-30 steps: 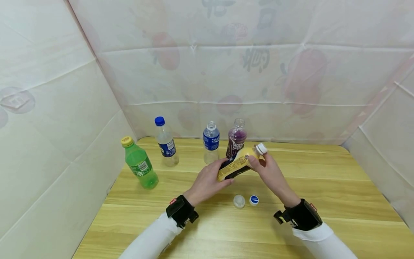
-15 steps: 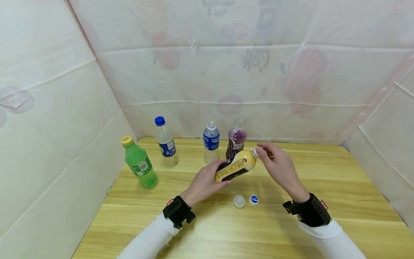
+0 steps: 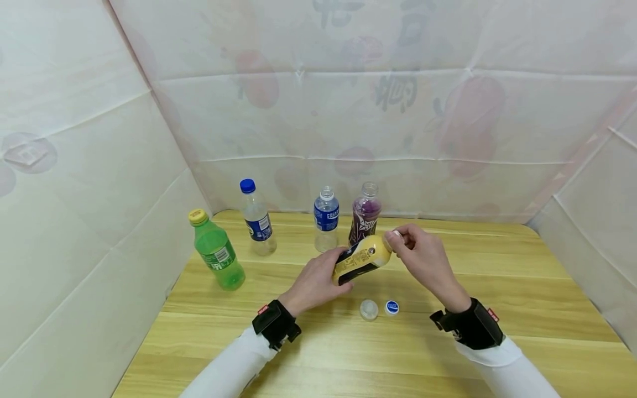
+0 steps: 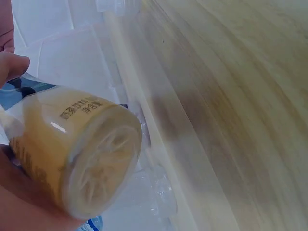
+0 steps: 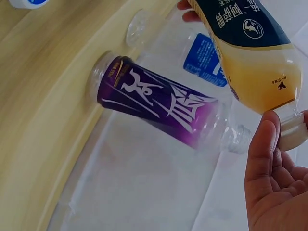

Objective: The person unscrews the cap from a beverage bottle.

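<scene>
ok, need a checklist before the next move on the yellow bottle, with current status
1. Left hand grips the yellow bottle: ok.
2. Right hand pinches the white cap: ok.
3. White cap loosened: cannot tell; it sits at the neck.
4. Yellow bottle upright: not ok, tilted, and held off the table.
5. Purple bottle just behind is capped: not ok, its mouth is open.
6. Clear cap and blue-printed cap lie apart from both hands: ok.
</scene>
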Action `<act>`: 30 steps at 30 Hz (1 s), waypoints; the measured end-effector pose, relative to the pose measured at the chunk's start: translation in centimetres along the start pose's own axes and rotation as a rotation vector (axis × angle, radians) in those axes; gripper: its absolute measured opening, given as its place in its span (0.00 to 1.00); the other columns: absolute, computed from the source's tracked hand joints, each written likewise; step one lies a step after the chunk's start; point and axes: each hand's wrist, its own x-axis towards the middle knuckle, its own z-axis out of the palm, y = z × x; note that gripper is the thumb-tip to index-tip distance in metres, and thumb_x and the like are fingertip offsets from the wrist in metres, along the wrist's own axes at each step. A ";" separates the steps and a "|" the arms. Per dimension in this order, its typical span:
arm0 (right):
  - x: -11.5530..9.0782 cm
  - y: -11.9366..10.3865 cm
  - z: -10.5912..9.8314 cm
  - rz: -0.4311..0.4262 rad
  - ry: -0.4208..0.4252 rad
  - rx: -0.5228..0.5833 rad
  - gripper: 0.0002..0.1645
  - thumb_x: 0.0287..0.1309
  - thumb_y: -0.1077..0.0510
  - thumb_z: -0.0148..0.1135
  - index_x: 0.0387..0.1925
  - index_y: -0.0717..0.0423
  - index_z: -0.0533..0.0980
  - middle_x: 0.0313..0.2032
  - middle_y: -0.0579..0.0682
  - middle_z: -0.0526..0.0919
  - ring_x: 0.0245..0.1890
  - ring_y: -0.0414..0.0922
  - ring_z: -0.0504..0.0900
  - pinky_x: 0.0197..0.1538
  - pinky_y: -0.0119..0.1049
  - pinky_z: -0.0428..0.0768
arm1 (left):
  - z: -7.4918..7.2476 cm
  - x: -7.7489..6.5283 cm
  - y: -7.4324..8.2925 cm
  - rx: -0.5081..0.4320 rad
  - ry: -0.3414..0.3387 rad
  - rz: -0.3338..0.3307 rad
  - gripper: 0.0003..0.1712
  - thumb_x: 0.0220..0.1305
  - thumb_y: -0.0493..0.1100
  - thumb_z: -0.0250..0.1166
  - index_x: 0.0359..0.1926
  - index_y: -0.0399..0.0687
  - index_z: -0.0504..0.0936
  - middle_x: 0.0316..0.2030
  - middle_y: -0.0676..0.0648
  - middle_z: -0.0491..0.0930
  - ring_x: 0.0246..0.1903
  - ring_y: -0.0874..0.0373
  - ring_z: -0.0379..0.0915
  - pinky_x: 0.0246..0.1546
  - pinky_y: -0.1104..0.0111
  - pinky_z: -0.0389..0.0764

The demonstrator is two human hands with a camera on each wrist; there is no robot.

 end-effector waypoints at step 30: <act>0.6 -0.3 1.8 -0.319 0.166 -0.186 0.33 0.79 0.37 0.45 0.44 0.61 0.82 0.20 0.43 0.69 0.17 0.37 0.64 0.20 0.32 0.60 | 0.2 0.6 1.0 -0.057 0.057 0.015 0.45 0.60 0.51 0.78 0.73 0.46 0.67 0.54 0.45 0.83 0.48 0.53 0.82 0.48 0.60 0.84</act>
